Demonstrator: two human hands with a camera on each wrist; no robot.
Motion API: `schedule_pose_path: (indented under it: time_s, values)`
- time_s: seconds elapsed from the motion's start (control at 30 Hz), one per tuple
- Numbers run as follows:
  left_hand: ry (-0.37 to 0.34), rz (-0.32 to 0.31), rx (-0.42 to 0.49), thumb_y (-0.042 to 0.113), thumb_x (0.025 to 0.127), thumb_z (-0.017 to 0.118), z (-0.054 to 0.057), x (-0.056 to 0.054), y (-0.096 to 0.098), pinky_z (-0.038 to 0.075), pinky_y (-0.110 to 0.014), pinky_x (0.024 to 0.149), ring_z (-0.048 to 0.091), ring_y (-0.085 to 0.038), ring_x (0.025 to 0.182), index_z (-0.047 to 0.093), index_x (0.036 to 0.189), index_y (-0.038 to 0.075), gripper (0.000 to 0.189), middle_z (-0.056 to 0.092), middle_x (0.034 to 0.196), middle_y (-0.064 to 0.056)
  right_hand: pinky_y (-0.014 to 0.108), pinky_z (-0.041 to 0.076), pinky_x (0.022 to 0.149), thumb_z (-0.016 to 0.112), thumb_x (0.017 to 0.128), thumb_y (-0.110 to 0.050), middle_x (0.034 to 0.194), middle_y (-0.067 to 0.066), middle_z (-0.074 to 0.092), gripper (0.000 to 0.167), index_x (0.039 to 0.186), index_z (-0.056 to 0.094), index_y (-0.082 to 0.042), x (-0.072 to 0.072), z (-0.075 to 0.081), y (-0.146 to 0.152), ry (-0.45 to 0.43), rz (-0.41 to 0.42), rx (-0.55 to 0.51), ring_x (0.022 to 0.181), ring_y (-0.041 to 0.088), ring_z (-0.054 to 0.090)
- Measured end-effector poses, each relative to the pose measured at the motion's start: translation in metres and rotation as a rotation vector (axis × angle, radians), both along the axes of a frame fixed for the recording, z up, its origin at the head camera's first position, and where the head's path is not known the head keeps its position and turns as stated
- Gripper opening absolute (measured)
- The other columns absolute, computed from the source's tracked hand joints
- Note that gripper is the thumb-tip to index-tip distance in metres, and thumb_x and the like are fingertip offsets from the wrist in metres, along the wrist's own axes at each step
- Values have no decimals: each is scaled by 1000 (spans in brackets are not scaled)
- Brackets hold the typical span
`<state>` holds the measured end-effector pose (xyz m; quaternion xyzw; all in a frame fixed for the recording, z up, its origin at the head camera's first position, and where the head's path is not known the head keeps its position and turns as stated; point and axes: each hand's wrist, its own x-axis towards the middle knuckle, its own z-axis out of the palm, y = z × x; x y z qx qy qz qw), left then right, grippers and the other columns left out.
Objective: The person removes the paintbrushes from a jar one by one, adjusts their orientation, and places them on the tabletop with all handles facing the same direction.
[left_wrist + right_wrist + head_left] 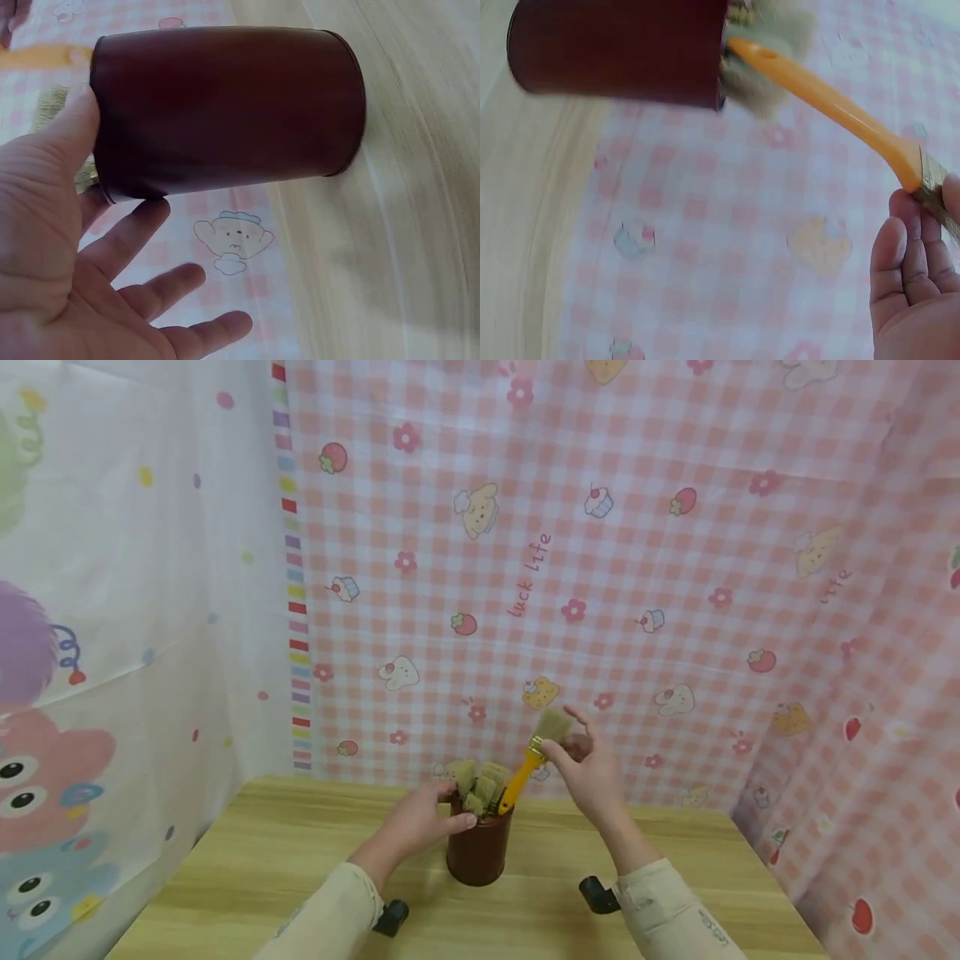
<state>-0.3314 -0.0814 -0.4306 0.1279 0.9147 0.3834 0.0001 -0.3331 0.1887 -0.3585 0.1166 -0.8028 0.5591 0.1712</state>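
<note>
A round brown pot [477,852] stands upright on the table, with several paintbrushes [483,783] in it, bristles up. My left hand [416,822] holds the pot at its rim. In the left wrist view the thumb [71,131] lies against the top edge, and the lower fingers [214,334] spread away from the wall. My right hand [596,772] pinches another paintbrush [523,775] by its metal band, just under the bristles. This brush slants, its orange-yellow handle [832,105] pointing down and its tip right at the pot's mouth.
The wooden-patterned table [300,852] ends at a pink checked curtain [420,610] behind the pot. A white curtain with cartoon figures [135,610] hangs at the left. Black devices [598,895] sit at both wrists.
</note>
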Motion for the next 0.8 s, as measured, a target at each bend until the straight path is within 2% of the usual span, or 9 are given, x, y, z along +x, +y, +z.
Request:
schedule_pose_path:
  time_s: [0.07, 0.17, 0.27, 0.37, 0.5, 0.6, 0.67, 0.8]
  values:
    - [-20, -3, 33, 47, 95, 81, -3, 1, -1, 49, -59, 115, 59, -40, 142, 54, 157, 6, 79, 63, 152, -19, 25, 61, 81, 74, 104, -20, 118, 22, 77, 62, 160, 48, -24, 1, 3, 15, -23, -34, -18, 89, 10, 74]
    - [-39, -3, 59, 48, 95, 81, -6, 1, -2, 49, -60, 115, 59, -40, 142, 51, 159, 8, 82, 63, 151, -20, 26, 63, 80, 74, 104, -21, 119, 22, 78, 62, 160, 48, -25, 3, -2, 39, -68, -50, -26, 86, 8, 75]
    - [-39, -4, 70, 49, 95, 81, -8, 0, -3, 49, -61, 115, 59, -40, 142, 49, 160, 8, 83, 63, 151, -20, 30, 64, 82, 74, 104, -25, 116, 16, 79, 65, 162, 46, -25, 7, -15, 60, -180, -40, 10, 88, 12, 76]
    - [-31, -10, 73, 49, 95, 81, -8, -1, -2, 48, -61, 115, 58, -41, 142, 49, 160, 8, 84, 62, 152, -21, 35, 65, 84, 75, 103, -27, 115, 12, 80, 69, 164, 43, -22, 13, -37, 77, -311, -16, 51, 91, 18, 76]
    - [-29, -16, 64, 50, 95, 81, -9, -1, -2, 48, -61, 115, 58, -40, 142, 49, 160, 8, 84, 61, 154, -20, 41, 65, 84, 76, 102, -22, 116, 16, 80, 73, 165, 41, -11, 17, -74, 85, -450, 47, 70, 90, 22, 76]
    - [-34, -9, 56, 50, 95, 81, -9, -1, -2, 49, -60, 115, 59, -40, 142, 49, 160, 8, 83, 62, 153, -19, 45, 65, 83, 76, 102, -20, 115, 16, 79, 75, 164, 39, -4, 17, -97, 82, -523, 128, 76, 89, 22, 75]
    - [-37, -4, 54, 50, 95, 81, -9, -1, -2, 49, -60, 115, 60, -39, 142, 49, 161, 8, 83, 63, 152, -19, 46, 65, 83, 76, 102, -19, 112, 15, 79, 75, 164, 39, -1, 18, -107, 76, -551, 182, 81, 88, 22, 75]
    - [-48, 0, 57, 50, 95, 81, -8, -2, -3, 50, -59, 114, 61, -39, 140, 49, 161, 8, 84, 64, 150, -19, 44, 65, 81, 76, 101, -19, 108, 14, 80, 74, 162, 40, 2, 16, -121, 63, -553, 271, 115, 85, 20, 73]
